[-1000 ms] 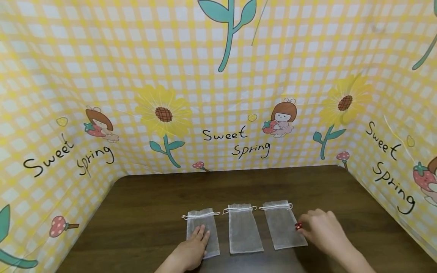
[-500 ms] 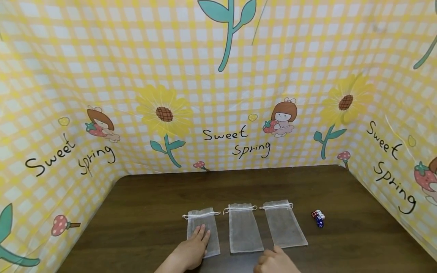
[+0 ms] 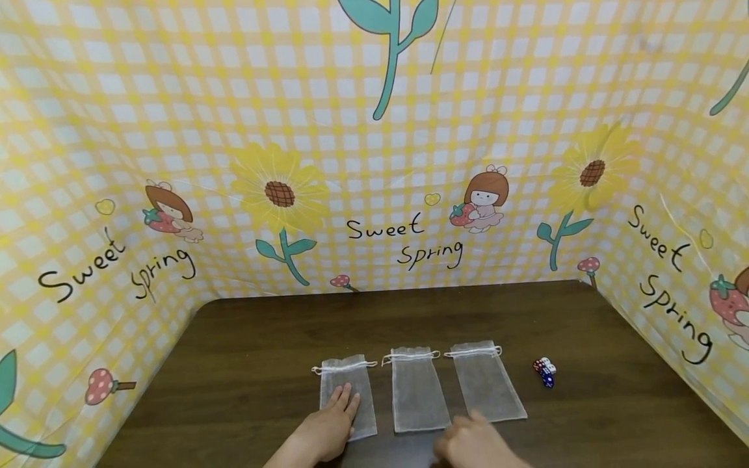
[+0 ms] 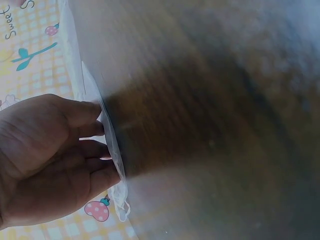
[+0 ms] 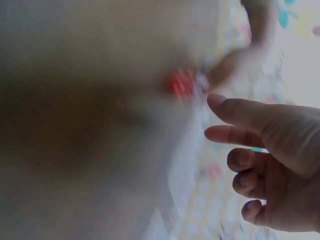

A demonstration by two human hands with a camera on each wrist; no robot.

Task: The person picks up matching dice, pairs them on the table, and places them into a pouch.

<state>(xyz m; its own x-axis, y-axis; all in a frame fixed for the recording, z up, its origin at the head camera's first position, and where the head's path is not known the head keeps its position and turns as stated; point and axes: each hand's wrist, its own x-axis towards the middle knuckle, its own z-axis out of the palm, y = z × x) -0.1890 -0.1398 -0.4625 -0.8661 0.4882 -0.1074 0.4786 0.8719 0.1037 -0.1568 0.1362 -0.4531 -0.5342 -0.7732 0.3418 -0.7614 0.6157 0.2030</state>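
Observation:
My left hand [image 3: 330, 429] rests with its fingers on the left sheer white drawstring bag [image 3: 349, 377], which lies flat on the table. In the left wrist view, its fingertips touch the bag's fabric [image 4: 112, 135]. My right hand [image 3: 474, 445] is low in the head view, beside the lower ends of the middle drawstring bag [image 3: 417, 393] and the right drawstring bag [image 3: 488, 387]. The right wrist view shows its thumb and index finger apart, the other fingers loosely bent, holding nothing visible. Beyond the fingertips is a blurred red thing with white marks [image 5: 182, 84], probably dice, near my left hand.
Several small dice [image 3: 545, 372], red, white and blue, lie clustered right of the right bag on the dark wooden table [image 3: 281, 325]. A yellow checked cloth [image 3: 374, 162] with printed flowers stands around the back and sides.
My right hand, pinching a red die by the right bag a second ago, has moved left and toward me; its fingers are now apart. The dice cluster came into sight. My left hand stays put.

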